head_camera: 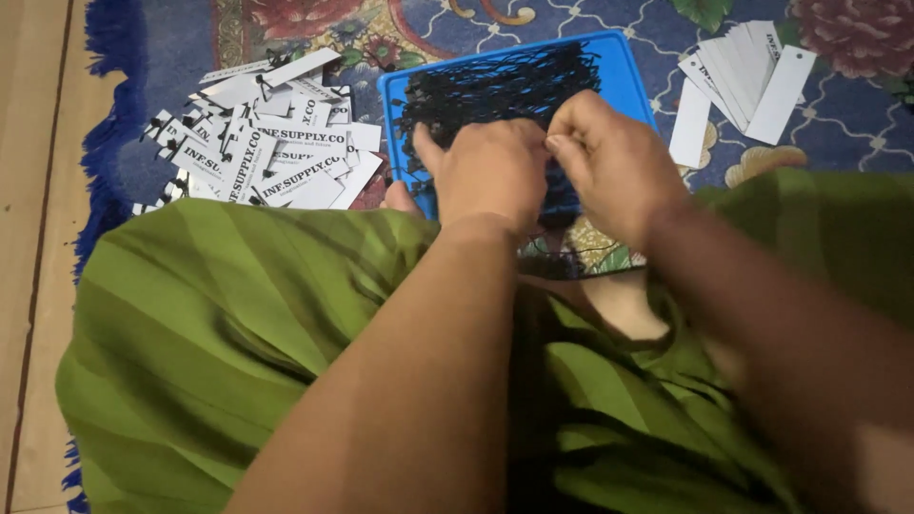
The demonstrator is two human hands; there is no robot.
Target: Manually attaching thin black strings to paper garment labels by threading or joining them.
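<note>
Both hands meet over the blue tray (624, 71), which lies on the patterned carpet (838, 114) at about twelve o'clock from the person's lap. The tray holds a tangled heap of black string loops (495, 86), too many and too knotted to count. The right hand (614, 162) pinches its fingertips together at the heap, its grip closed on what looks like a single string; the left hand (490, 171) is curled beside it, touching it, but whether its grip holds a strand I cannot tell. Held this close, the hands seem to be teasing one loop free.

At ten o'clock lies a loose pile of printed white hang tags (271, 152), well over a dozen, already strung. At two o'clock a fanned stack of plain white tags (752, 81), roughly ten, sits within reach. Green striped cloth (219, 343) covers the knees.
</note>
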